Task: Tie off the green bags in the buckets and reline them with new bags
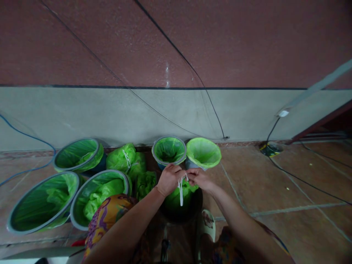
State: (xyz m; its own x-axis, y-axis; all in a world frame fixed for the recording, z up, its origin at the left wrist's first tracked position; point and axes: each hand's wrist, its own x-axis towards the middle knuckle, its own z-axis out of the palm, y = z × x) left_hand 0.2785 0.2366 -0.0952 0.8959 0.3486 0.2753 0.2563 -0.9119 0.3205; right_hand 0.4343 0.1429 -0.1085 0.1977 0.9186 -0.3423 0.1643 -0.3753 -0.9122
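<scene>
In the head view, my left hand (171, 180) and my right hand (200, 179) meet over a dark round bin (198, 207). Between their closed fingers is a white drawstring (180, 193), its loose end hanging down. Below it, a bright green plastic bag (177, 201) sits inside the dark bin, partly hidden by my hands and left forearm. Just behind my hands stand two small bins, a grey-rimmed bin (168, 147) and a paler bin (204, 153), both lined with green plastic.
To the left are a back bin (56, 165), a large front bin (12, 216) and a middle bin (74, 216), all green-lined. Bunched green bags (122, 159) with white ties lie by the wall (137, 113). Cables (305, 183) cross the tiled floor (247, 187) at right.
</scene>
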